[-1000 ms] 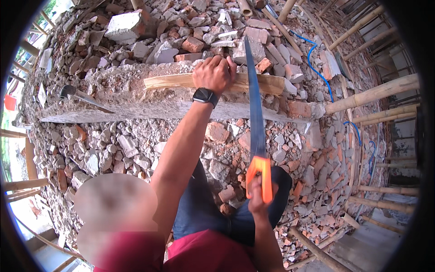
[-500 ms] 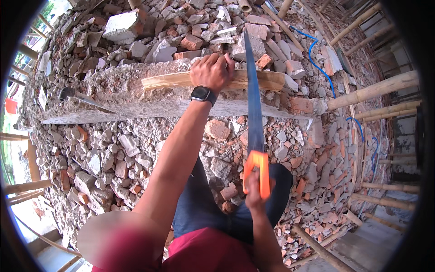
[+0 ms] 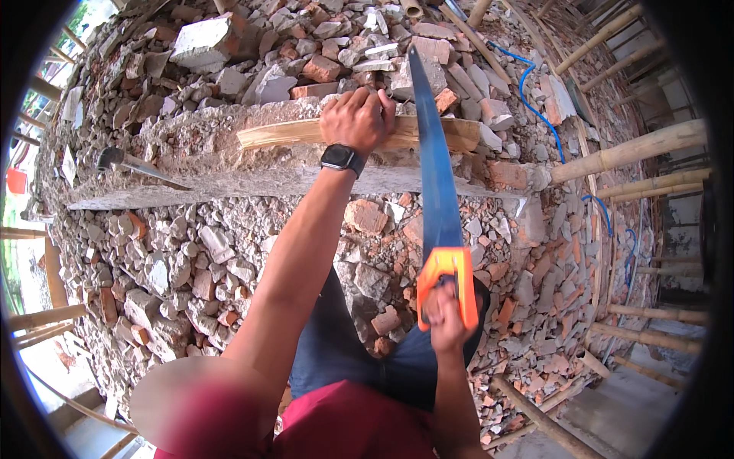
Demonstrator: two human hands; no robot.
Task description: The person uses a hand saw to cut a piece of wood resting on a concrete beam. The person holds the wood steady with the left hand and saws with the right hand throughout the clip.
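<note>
My left hand [image 3: 353, 121] is closed over a pale length of wood [image 3: 287, 134], pressing it onto a broken concrete ledge [image 3: 206, 172]. A dark watch [image 3: 342, 157] sits on that wrist. My right hand [image 3: 446, 312] wraps round the orange handle of a handsaw [image 3: 437, 183]. The saw's long blue-grey blade points away from me and crosses the wood to the right of my left hand. Whether its teeth are in the wood I cannot tell. A hammer-like tool with a dark head [image 3: 112, 158] lies on the ledge at the left.
Broken brick and concrete rubble [image 3: 191, 260] spreads on both sides of the ledge. Bamboo poles [image 3: 634, 153] jut in from the right, and a blue hose [image 3: 527, 92] curves over the debris. A large pale block [image 3: 202, 42] lies at the far left.
The saw's handle has shifted slightly up and to the right, and its blade now shows more of its broad face. My left hand and the wood stay in place.
</note>
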